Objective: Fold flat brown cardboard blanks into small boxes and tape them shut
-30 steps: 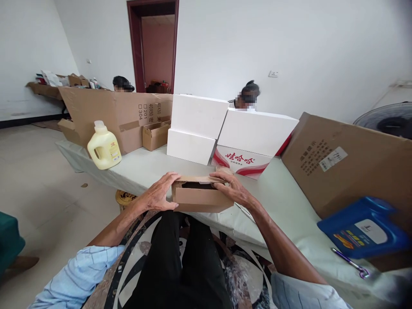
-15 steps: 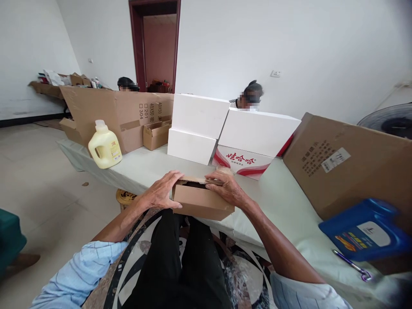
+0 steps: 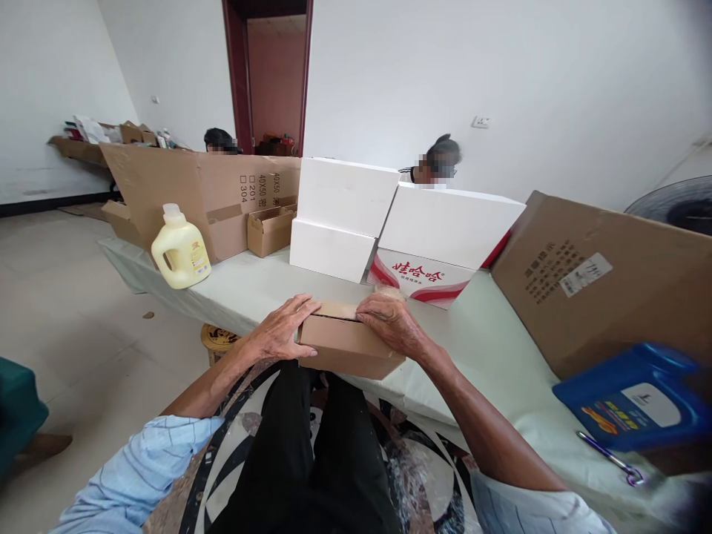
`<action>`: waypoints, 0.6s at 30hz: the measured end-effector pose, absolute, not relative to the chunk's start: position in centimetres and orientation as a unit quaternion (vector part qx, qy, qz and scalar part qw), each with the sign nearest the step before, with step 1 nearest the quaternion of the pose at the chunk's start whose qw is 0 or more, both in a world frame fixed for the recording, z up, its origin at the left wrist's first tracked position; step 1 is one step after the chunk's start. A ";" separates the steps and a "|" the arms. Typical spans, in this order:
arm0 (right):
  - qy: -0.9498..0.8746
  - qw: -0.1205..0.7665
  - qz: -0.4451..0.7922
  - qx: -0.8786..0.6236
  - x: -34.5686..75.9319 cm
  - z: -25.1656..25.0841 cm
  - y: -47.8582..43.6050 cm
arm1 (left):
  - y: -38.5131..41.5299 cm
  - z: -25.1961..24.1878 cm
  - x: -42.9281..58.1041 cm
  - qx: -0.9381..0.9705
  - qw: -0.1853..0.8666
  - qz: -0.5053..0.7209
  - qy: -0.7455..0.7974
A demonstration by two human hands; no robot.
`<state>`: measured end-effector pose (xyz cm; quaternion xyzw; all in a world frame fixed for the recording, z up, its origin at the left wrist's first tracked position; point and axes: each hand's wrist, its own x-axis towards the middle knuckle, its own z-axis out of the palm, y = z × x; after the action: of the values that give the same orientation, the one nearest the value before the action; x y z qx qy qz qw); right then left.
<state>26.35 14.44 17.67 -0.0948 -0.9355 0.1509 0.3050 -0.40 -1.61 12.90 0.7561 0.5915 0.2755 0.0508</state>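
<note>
left hand point(image 3: 282, 328): fingers grip carton point(image 3: 350, 347) at 9 o'clock; right hand point(image 3: 392, 320): fingers closed on its lid point(image 3: 337, 310), 2 o'clock.

Left hand point(image 3: 283, 328) gripping left end of cardboard box point(image 3: 350, 347); right hand point(image 3: 392, 322) at lid point(image 3: 338, 310). Yellow jug point(image 3: 181, 256), blue jug point(image 3: 634, 400) on table point(image 3: 492, 341).
</note>
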 end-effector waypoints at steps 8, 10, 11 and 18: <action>-0.929 0.289 0.204 -0.113 26.2 18.8 14.1 | -1.8 13.2 -0.1 0.754 0.049 0.264 0.600; -0.926 0.275 0.225 -0.128 26.1 19.1 13.9 | -2.1 13.2 -0.1 0.754 0.050 0.266 0.598; -0.924 0.265 0.239 -0.136 26.1 19.2 13.8 | -2.2 13.1 -0.1 0.754 0.050 0.268 0.597; -0.861 0.271 0.393 -0.175 26.5 20.9 15.4 | -3.5 11.9 -0.1 0.758 0.031 0.273 0.592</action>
<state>26.54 15.35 20.94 -0.1753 -0.8613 0.3927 0.2706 -0.10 -3.50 11.91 0.7581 0.5916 0.2725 0.0306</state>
